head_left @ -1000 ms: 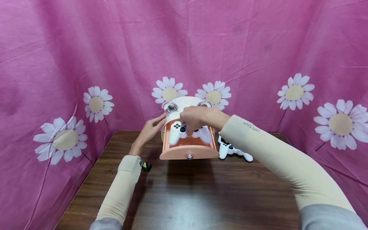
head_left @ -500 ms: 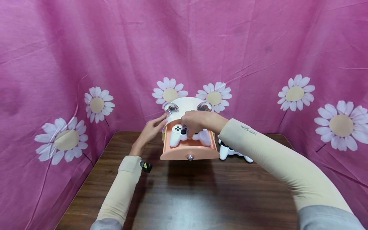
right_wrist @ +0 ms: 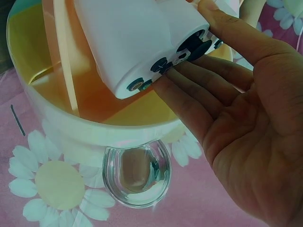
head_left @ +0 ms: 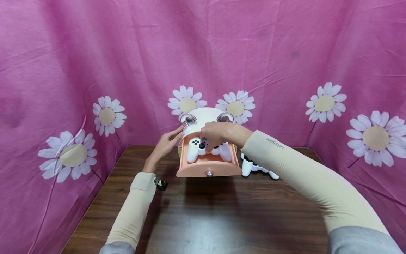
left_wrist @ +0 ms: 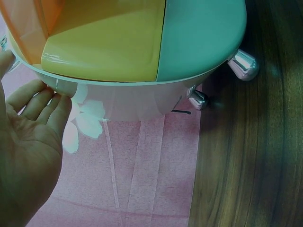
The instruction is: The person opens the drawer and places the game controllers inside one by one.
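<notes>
My right hand (head_left: 217, 133) grips a white game controller (head_left: 192, 154) by its middle, thumb on one face and fingers on the other. The controller is inside the pulled-out orange top drawer (head_left: 191, 170) of a small white cabinet (head_left: 206, 113). My left hand (head_left: 165, 145) touches the cabinet's left side; in the left wrist view its fingers (left_wrist: 53, 111) lie extended against the white shell. Below the orange drawer sit a yellow drawer (left_wrist: 109, 45) and a teal drawer (left_wrist: 203, 38), both pushed in. Part of the controller is hidden behind my right hand.
A second white game controller (head_left: 248, 168) lies on the wooden table (head_left: 203, 215) right of the cabinet, partly behind my right sleeve. Two chrome rings (head_left: 188, 120) stick up on the cabinet top. A pink flowered cloth (head_left: 203, 46) hangs around the table.
My right hand and the game controller have shifted slightly down and toward the drawer front, mostly in the earlier half second. The left hand holds its place on the cabinet.
</notes>
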The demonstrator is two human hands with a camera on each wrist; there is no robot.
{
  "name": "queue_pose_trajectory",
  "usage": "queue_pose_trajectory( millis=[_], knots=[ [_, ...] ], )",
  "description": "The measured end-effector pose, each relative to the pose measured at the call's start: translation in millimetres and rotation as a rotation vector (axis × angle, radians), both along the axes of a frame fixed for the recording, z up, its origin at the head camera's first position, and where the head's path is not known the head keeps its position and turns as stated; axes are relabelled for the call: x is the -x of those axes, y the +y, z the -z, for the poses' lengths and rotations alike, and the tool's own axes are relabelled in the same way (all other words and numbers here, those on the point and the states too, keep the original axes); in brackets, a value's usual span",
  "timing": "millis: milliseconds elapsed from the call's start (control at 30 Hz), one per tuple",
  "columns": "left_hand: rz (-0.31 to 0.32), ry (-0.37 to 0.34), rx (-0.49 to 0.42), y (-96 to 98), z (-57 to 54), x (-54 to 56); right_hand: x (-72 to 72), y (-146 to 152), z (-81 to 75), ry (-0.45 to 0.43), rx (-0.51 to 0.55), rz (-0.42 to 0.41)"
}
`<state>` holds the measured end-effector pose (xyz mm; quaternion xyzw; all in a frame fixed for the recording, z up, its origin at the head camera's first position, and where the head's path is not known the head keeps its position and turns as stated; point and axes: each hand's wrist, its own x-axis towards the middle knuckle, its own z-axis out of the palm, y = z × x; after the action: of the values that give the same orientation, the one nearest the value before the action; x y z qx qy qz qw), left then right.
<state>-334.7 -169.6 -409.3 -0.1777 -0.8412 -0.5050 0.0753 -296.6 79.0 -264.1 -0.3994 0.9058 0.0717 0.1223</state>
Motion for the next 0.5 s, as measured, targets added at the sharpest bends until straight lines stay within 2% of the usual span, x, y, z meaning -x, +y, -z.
queue_pose_trajectory(
  millis=[167,400,500],
  knots=[
    [-0.001,-0.002,-0.002,0.2,-1.3,-0.4,-0.8,4,-5.5,0.029,0.018,-0.019],
    [-0.004,-0.013,0.005,0.2,-0.9,-1.5,-4.0,15,-15.3,0.023,0.145,-0.052],
    [-0.008,-0.017,0.007,-0.2,0.3,-1.3,-6.9,21,-17.5,0.052,0.184,-0.082]
  ],
)
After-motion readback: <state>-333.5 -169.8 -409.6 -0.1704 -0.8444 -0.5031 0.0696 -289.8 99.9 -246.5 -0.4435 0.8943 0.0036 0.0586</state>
